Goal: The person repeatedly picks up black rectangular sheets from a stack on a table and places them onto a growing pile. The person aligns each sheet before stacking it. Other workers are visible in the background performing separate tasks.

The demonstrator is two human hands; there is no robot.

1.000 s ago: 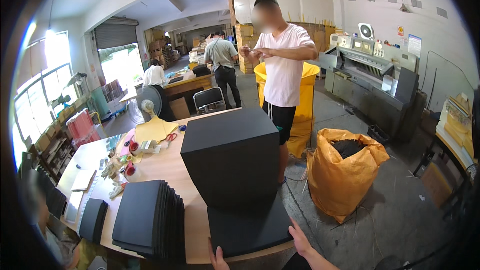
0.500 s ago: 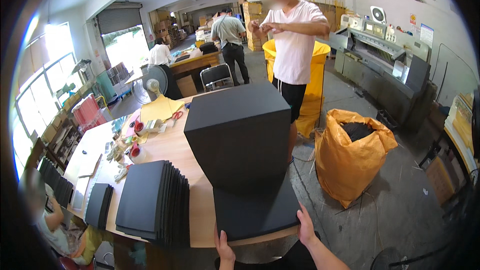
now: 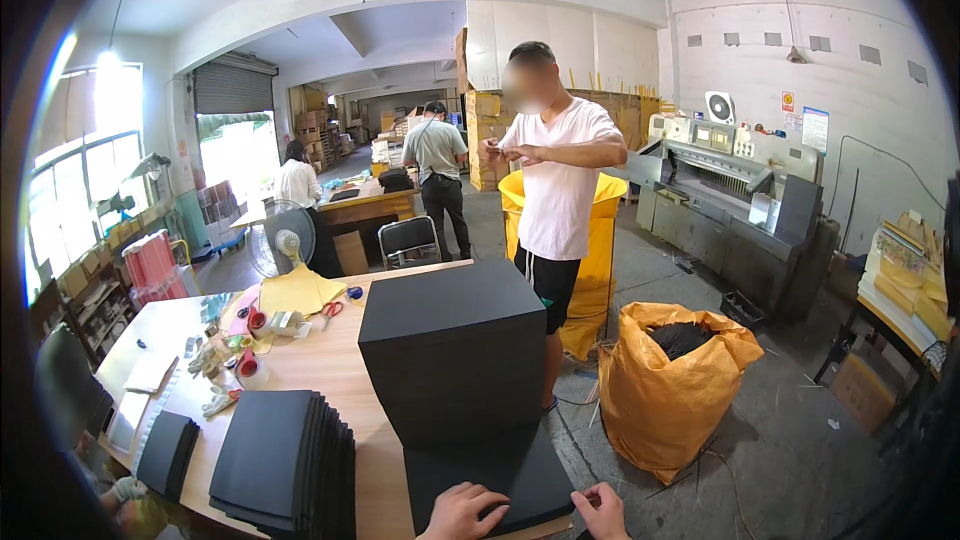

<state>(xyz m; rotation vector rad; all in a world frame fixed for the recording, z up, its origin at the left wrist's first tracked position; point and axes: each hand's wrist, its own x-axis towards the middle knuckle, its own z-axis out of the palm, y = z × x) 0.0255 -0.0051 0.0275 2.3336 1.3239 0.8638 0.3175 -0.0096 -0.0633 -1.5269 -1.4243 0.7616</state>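
Note:
A low stack of black foam-like sheets (image 3: 480, 475) lies at the table's near edge, in front of a tall block of the same black sheets (image 3: 455, 360). My left hand (image 3: 465, 512) rests on top of the low stack, fingers spread and slightly bent. My right hand (image 3: 600, 512) is at that stack's near right corner, thumb against the edge and fingers apart; its lower part is cut off by the frame. Left of them stands a pile of black sheets (image 3: 275, 460), with a smaller black pile (image 3: 168, 455) farther left.
The wooden table (image 3: 330, 360) holds red-handled scissors (image 3: 328, 312), tape rolls (image 3: 250, 364) and yellow paper (image 3: 300, 290). Beyond the block stands a person in a white shirt (image 3: 560, 155). On the floor at right is an orange sack (image 3: 665, 390) of black scraps.
The view has tilted up. My left hand has moved from the low stack's left edge onto its top. My right hand has shifted to the near right corner.

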